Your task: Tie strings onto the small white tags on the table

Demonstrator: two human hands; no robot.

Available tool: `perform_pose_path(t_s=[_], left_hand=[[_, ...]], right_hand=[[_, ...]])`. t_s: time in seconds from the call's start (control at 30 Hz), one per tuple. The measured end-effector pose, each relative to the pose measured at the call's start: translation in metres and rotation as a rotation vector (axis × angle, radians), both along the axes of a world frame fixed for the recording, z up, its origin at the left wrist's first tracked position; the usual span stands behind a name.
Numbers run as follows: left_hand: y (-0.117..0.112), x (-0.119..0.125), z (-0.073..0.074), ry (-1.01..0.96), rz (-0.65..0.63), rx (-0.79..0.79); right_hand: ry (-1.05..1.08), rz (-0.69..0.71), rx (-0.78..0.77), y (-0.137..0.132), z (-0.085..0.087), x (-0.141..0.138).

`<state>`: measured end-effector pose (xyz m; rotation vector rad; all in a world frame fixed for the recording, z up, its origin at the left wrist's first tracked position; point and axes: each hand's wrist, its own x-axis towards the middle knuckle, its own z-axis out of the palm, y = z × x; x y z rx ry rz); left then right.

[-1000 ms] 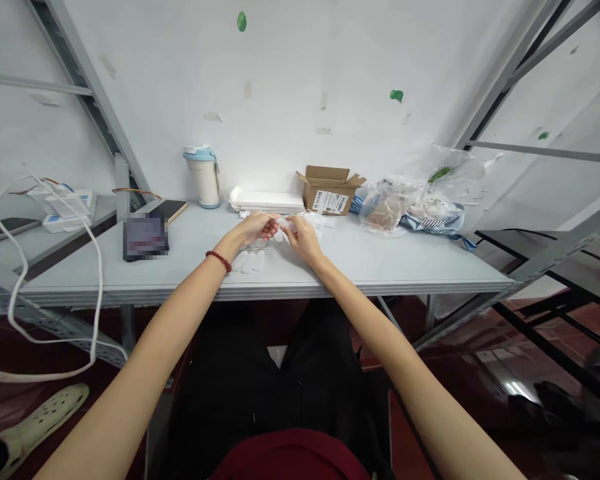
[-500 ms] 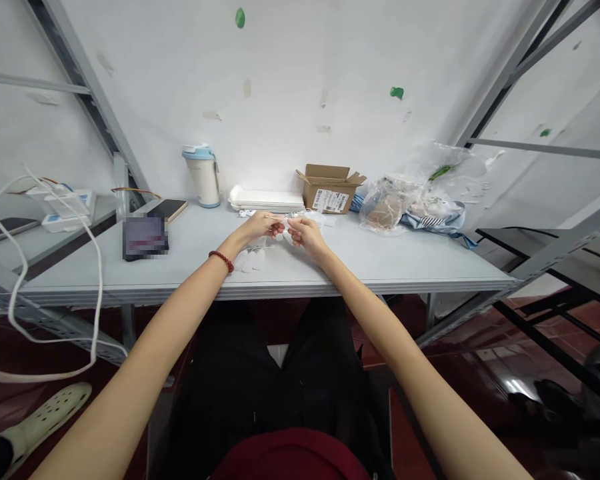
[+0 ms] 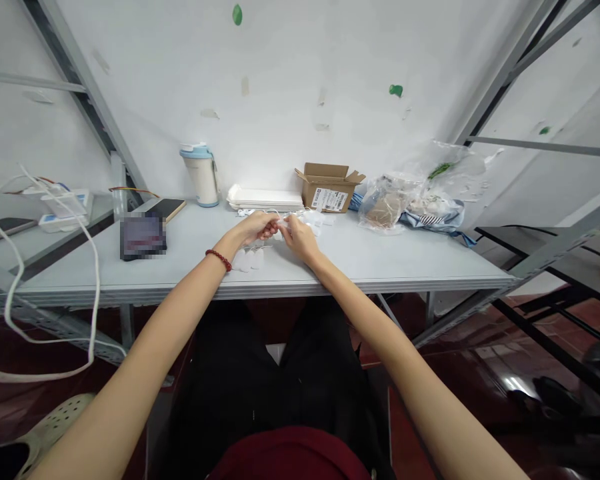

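Over the middle of the table, my left hand (image 3: 257, 229) and my right hand (image 3: 300, 237) meet with closed fingertips. Pinched between them is a small white tag (image 3: 282, 225), mostly covered by the fingers. Just below my left hand, several white tags (image 3: 250, 259) with thin strings lie side by side near the table's front edge. Behind and right of my right hand are more loose white tags (image 3: 325, 219). A red bead bracelet (image 3: 219, 259) circles my left wrist.
Along the wall stand a cream tumbler (image 3: 200, 177), a stack of white trays (image 3: 265, 199) and an open cardboard box (image 3: 329, 190). Clear plastic bags (image 3: 385, 203) lie at the right. Left are a phone (image 3: 173, 208), a blurred dark object (image 3: 143, 237) and a looping white cable (image 3: 96, 287).
My right hand has moved slightly left and closer to my left hand. The white tag between them is now more hidden by the fingers.
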<state>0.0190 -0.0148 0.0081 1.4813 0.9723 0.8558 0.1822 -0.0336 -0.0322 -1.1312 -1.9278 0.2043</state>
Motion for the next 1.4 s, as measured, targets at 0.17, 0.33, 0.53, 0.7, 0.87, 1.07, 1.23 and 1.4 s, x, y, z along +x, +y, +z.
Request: perform_pose_path(t_s=[0.17,0.33,0.53,0.7,0.87,1.07,1.23,1.4], left_hand=[[0.004,0.000,-0.004,-0.019,-0.028,0.017],[0.008,0.000,-0.009,0.012,-0.079,0.137],[0.006,0.004,-0.009,0.111,-0.075,0.305],[0.005,0.004,-0.006,0.192,0.084,0.405],[0.023,-0.024,-0.008,0.244,0.422,0.429],[0.047,-0.055,-0.019,0.552,0.608,0.546],[0.057,-0.063,-0.030,0.608,0.599,0.605],[0.067,-0.056,-0.033,0.601,0.520,0.658]], right_hand=[[0.344,0.088,-0.191,-0.001,0.006,0.000],[0.746,0.332,-0.639,-0.004,0.017,0.006],[0.891,0.378,-0.844,-0.005,0.025,0.012],[0.921,0.313,-0.840,-0.002,0.026,0.011],[0.921,0.016,-0.517,0.011,0.019,0.018],[0.436,-0.298,-0.173,0.022,0.009,0.023],[0.123,-0.359,-0.109,0.025,0.005,0.023],[-0.104,-0.413,-0.104,0.028,0.001,0.024]])
